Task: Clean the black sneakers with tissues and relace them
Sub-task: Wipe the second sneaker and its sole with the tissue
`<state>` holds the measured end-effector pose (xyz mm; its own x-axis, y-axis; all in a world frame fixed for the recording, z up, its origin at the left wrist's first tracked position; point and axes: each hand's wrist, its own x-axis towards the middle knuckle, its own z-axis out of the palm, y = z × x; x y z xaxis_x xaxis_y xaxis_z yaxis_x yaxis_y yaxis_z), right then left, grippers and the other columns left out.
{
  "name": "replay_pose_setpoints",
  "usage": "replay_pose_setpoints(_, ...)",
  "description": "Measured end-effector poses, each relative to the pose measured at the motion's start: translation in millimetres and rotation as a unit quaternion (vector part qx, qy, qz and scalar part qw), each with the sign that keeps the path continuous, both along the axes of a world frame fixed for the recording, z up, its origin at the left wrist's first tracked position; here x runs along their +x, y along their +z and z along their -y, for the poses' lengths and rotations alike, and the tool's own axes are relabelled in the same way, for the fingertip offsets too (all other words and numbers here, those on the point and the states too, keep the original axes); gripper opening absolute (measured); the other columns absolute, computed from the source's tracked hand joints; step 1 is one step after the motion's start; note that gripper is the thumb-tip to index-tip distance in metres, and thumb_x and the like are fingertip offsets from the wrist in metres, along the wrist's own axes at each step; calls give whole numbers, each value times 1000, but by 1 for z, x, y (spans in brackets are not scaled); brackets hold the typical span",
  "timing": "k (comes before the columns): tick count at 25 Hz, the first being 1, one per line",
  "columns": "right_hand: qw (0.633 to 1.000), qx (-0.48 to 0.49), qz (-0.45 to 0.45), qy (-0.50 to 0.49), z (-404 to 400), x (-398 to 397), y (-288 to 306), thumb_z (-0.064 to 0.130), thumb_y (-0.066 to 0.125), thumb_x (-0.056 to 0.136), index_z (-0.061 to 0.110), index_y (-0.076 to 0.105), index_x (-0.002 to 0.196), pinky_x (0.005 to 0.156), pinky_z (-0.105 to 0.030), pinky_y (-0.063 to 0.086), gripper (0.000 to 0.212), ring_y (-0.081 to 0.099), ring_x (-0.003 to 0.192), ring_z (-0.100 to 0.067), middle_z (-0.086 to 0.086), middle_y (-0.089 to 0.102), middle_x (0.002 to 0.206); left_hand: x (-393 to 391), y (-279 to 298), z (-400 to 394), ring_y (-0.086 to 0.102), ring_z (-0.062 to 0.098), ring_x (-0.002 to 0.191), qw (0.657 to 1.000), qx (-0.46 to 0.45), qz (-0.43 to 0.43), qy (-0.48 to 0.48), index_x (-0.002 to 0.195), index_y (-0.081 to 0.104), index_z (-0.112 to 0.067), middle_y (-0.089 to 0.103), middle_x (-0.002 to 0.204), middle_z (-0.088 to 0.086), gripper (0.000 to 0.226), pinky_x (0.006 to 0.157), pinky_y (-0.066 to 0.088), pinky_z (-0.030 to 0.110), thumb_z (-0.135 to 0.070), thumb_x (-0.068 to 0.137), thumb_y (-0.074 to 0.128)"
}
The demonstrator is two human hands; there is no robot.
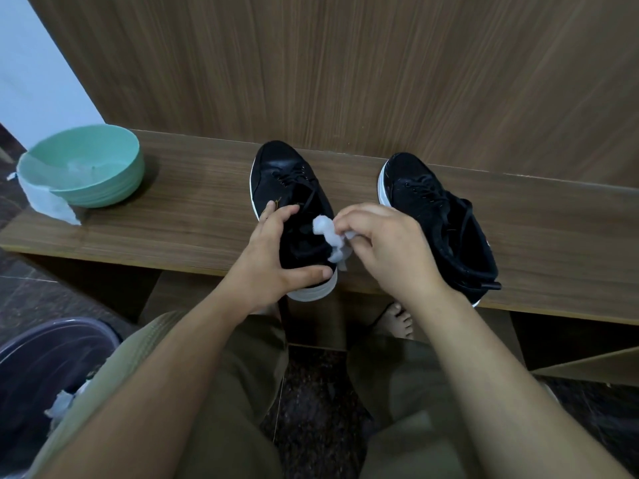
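Two black sneakers with white soles stand on a wooden shelf (173,216), toes towards the wall. My left hand (273,257) grips the heel end of the left sneaker (283,174), thumb along its back edge. My right hand (383,243) pinches a crumpled white tissue (330,238) just over that sneaker's opening. The right sneaker (435,216) lies beside my right hand, untouched, its black laces loose across the tongue.
A mint-green bowl (103,167) holding some wet tissue sits at the shelf's left end, with a white tissue sheet (48,202) hanging over its rim. A dark purple bin (45,361) with used tissues stands on the floor at lower left. A wood-panel wall rises behind the shelf.
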<state>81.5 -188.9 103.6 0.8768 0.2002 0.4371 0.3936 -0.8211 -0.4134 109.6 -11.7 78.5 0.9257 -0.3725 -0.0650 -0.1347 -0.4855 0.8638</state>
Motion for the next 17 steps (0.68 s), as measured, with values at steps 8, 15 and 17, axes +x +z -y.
replay_pose_setpoints(8, 996, -46, 15, 70, -31, -18, 5, 8, 56, 74, 16, 73, 94, 61, -35, 55, 28, 60, 84, -22, 0, 68, 89, 1, 0, -1, 0, 7, 144, 1000, 2, -1, -7, 143, 22, -32, -4, 158, -1, 95, 110, 15, 25, -18, 68, 80)
replay_pose_setpoints(15, 993, -111, 11, 28, 9, 12, 5, -6, 68, 67, 18, 74, 93, 67, -31, 53, 36, 64, 90, -22, 3, 72, 93, 2, 0, 0, 4, 11, 144, 1000, 4, -6, -5, 143, 22, -33, -3, 158, -3, 99, 117, 15, 36, -34, 63, 81)
replay_pose_setpoints(17, 991, -125, 21, 32, 4, 14, 8, -4, 72, 65, 17, 75, 89, 62, -30, 53, 32, 64, 84, -23, 2, 71, 88, 2, -1, 0, 2, 10, 144, 1000, 2, -4, -8, 143, 21, -33, -3, 158, -3, 100, 117, 14, 35, -33, 63, 82)
